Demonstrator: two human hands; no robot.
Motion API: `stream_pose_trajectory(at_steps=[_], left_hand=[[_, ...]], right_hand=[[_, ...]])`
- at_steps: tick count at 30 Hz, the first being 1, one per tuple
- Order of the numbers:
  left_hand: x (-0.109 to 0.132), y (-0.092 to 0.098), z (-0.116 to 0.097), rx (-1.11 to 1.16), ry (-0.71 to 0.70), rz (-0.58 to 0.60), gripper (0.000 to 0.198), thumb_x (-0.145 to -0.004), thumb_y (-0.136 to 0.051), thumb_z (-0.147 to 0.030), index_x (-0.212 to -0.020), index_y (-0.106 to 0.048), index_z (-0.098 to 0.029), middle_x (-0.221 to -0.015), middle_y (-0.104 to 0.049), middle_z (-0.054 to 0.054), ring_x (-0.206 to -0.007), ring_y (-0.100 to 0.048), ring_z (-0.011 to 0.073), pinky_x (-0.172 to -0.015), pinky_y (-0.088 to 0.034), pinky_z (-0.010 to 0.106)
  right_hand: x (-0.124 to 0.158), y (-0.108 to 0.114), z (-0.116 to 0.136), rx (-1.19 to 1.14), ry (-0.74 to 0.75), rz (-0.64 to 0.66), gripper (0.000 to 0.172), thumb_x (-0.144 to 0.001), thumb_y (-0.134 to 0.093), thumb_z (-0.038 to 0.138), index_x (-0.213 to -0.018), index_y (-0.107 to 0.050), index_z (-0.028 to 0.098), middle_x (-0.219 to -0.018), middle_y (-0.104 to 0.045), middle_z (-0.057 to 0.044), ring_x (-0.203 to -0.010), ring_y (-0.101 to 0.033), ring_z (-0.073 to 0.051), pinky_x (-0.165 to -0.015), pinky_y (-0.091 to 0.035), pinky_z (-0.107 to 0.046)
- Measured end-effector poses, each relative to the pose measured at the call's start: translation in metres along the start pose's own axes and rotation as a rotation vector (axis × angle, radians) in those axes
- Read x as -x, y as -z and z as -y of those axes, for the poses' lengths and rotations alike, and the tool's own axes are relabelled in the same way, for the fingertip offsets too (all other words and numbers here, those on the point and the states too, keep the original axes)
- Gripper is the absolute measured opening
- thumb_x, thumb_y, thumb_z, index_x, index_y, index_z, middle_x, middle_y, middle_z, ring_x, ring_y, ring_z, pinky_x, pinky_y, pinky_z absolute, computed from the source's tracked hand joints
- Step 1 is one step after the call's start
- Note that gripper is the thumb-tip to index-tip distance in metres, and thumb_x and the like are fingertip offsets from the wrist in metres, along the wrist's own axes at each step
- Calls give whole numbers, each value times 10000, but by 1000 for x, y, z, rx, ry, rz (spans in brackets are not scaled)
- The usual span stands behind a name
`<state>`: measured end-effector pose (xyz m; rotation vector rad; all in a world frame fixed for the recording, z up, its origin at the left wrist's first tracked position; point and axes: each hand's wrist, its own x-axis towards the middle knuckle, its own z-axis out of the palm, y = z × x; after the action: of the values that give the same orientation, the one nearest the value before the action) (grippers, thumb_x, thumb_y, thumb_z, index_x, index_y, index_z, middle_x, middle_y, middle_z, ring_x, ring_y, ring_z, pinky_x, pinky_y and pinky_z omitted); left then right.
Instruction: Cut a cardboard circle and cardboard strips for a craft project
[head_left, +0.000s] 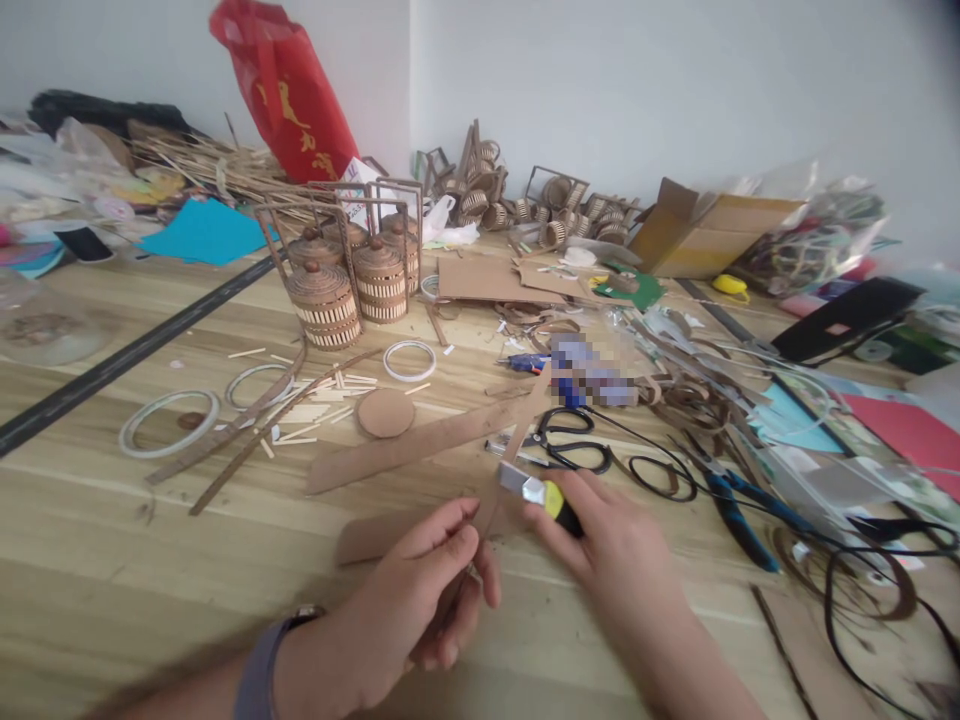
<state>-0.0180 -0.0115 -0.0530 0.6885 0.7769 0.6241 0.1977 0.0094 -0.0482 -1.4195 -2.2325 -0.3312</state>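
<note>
Near the front of the wooden table, my left hand [424, 590] pinches the lower end of a narrow brown cardboard strip [523, 425], which slants up and away to the right. My right hand [619, 545] grips a yellow and black utility knife [553, 497]. Its broad metal blade points left and lies against or just beside the strip; I cannot tell whether it touches. Beyond my hands lie a wider cardboard strip [412, 450] and a round cardboard disc [385, 412]. Another cardboard piece [367, 535] is partly hidden by my left hand.
Black scissors [577, 455], a blue glue gun [529, 362] with a cord and blue-handled pliers [742, 515] lie to the right. Several small lidded baskets [326, 310] with tall handles stand at back left. Tape rings [409, 361] and small wooden sticks [300, 435] are scattered nearby.
</note>
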Motion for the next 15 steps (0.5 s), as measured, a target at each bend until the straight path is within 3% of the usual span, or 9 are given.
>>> stream_pose_trajectory(at_steps=[2,5,9,15], left_hand=[[0,0,0,-6,-15,18,570,-780,-708,-684,-987,-511,-191,-775,-626,-59,-327,-337,-1,-304,-169,183],[0,-1,0,2,-15,36,590,-803,-701,-664,-1094,-515,-186,-753,-625,-64,-329,-311,4,-319,-159,192],[0,-2,2,55,-16,57,695,-806,-721,-648,-1248,-464,-178,-677,-608,-89,-325,-267,13,-337,-158,200],[2,1,1,91,11,77,770,-794,-746,-644,-1314,-442,-163,-645,-592,-102,-312,-219,8,-338,-124,207]], right_hand=[[0,-2,8,-18,24,40,561,-1062,-303,573,-881,-676,196,-698,-687,-37,-606,-700,-192,-523,-466,-276],[1,-4,11,-26,26,60,555,-1064,-300,568,-867,-666,200,-698,-677,-31,-602,-694,-191,-521,-459,-281],[5,-6,2,-13,13,67,501,-1064,-332,549,-880,-649,207,-721,-678,-27,-619,-687,-187,-541,-449,-276],[7,-9,-8,37,23,57,469,-1060,-361,546,-917,-656,210,-732,-681,-24,-622,-679,-182,-545,-432,-274]])
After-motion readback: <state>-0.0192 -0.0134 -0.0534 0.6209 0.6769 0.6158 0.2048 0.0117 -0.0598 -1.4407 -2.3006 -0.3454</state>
